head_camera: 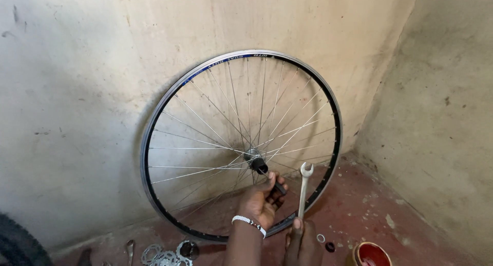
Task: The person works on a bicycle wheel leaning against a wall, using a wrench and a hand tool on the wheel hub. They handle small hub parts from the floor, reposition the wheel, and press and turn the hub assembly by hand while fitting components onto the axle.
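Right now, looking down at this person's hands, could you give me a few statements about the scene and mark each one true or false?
1. The bicycle wheel leans upright against the wall. True.
2. The right hand holds a hammer. False: it holds a silver open-ended spanner, head up.
3. The left hand grips a dark tool at the wheel's hub. True.
4. The wheel carries a fat black tyre. False: the rim is bare, spokes showing.
5. Toothed sprockets lie on the red floor at lower left. True.
6. The left wrist is bare. False: it wears a white beaded bracelet.
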